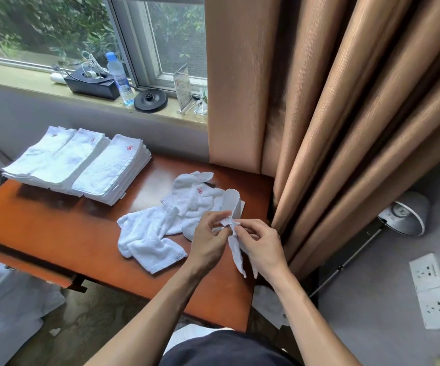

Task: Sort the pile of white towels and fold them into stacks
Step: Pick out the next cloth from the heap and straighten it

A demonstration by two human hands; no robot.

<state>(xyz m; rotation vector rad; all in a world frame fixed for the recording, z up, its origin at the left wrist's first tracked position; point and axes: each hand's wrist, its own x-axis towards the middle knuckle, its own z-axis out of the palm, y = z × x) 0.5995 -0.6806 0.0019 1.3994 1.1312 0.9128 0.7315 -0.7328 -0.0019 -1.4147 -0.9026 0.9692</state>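
Observation:
A small white towel [236, 250] hangs bunched between my hands above the right end of the wooden table [63, 233]. My left hand [209, 237] pinches its top corner, and my right hand [259, 243] pinches the same corner from the other side. Loose white towels [150, 236] lie crumpled on the table just left of my hands, and one with a red flower mark [200, 192] sits behind them. Three stacks of folded white towels [81, 162] stand side by side at the table's far left.
A windowsill behind the table holds a water bottle [119, 76], a black box with cables [92, 84] and a black kettle base [150, 99]. Brown curtains [345, 114] hang right of the table. A lamp [403, 213] and wall sockets [434, 289] are at the right. Another towel [271, 302] lies on the floor.

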